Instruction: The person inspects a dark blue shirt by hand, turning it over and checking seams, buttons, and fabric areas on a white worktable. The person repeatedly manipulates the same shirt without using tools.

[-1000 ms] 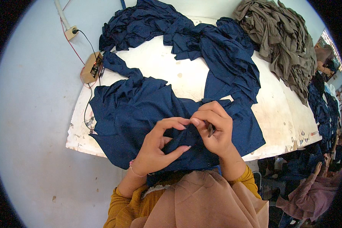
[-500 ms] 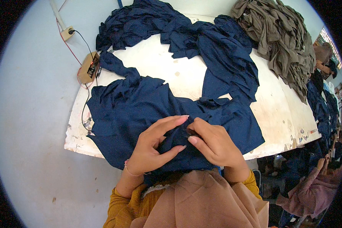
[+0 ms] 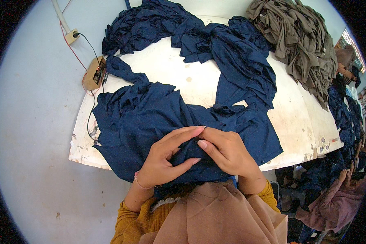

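A dark blue garment [image 3: 138, 118] lies spread and rumpled on the near side of the white table, hanging over its front edge toward me. My left hand [image 3: 166, 156] rests over the cloth, its thumb and forefinger stretched out with a wide gap between them. Beside it, my right hand [image 3: 227, 152] has its fingers curled inward and the thumb drawn in close to them. The two hands meet at the fingertips of the left forefinger and the right hand. Whatever the right fingers hold is hidden beneath them.
More dark blue garments [image 3: 150, 28] are heaped along the back of the table [image 3: 183, 81]. Brownish-grey garments [image 3: 297, 36] form a pile at the far right. A small box with wires [image 3: 94, 75] sits at the left edge. Another person's purple sleeve [image 3: 333, 209] shows at right.
My right hand has shifted slightly left and its fingers have closed in against the left forefinger's tip. The gap between the hands has narrowed; the garment lies almost as before.
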A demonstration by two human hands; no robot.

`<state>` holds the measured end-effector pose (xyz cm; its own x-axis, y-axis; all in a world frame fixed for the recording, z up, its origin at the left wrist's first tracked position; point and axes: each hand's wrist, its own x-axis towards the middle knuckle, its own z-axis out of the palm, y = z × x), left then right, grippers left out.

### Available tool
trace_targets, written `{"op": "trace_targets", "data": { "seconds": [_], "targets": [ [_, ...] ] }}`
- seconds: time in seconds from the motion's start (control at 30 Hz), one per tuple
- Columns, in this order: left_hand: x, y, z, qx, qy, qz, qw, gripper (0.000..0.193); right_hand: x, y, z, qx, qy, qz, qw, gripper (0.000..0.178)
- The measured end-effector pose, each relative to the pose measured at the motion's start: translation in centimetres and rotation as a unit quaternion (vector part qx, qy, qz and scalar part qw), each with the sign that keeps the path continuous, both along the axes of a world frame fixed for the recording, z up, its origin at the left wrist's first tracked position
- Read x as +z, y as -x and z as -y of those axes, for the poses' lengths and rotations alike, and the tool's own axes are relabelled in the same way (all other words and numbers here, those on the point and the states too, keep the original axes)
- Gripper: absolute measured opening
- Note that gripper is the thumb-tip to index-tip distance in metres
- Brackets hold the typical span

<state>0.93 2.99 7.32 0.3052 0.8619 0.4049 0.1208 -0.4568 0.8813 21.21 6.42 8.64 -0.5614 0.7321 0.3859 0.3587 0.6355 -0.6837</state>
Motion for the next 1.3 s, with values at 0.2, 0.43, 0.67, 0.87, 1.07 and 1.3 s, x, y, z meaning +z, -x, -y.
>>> {"op": "trace_targets", "data": {
  "seconds": [0.2,0.43,0.67,0.87,1.07,1.3],
  "targets": [
    [0.0,0.2,0.0,-0.004,0.016,-0.002,1.0,0.065,0.1,0.1,0.0,0.006,0.01,-0.009,1.0,0.022],
    [0.2,0.3,-0.2,0.002,-0.034,-0.013,0.999,0.065,0.3,-0.7,-0.6,0.02,0.049,-0.052,0.997,0.018],
    [0.5,0.3,-0.3,-0.005,-0.031,-0.015,0.999,0.07,-0.7,-0.5,-1.1,0.044,0.11,-0.167,0.979,0.012],
    [0.0,1.0,0.1,0.012,0.019,0.05,0.998,0.084,-1.2,-2.7,-2.5,-0.107,-0.022,-0.23,0.967,0.004],
    [-0.1,2.0,0.2,0.022,0.035,0.088,0.995,0.077,-0.1,-5.9,-4.8,-0.464,-0.267,-0.178,0.825,0.029],
    [-1.6,2.5,0.6,0.042,0.096,0.139,0.985,0.042,-0.5,-1.6,-2.5,0.048,0.083,-0.17,0.981,0.046]
  ]
}}
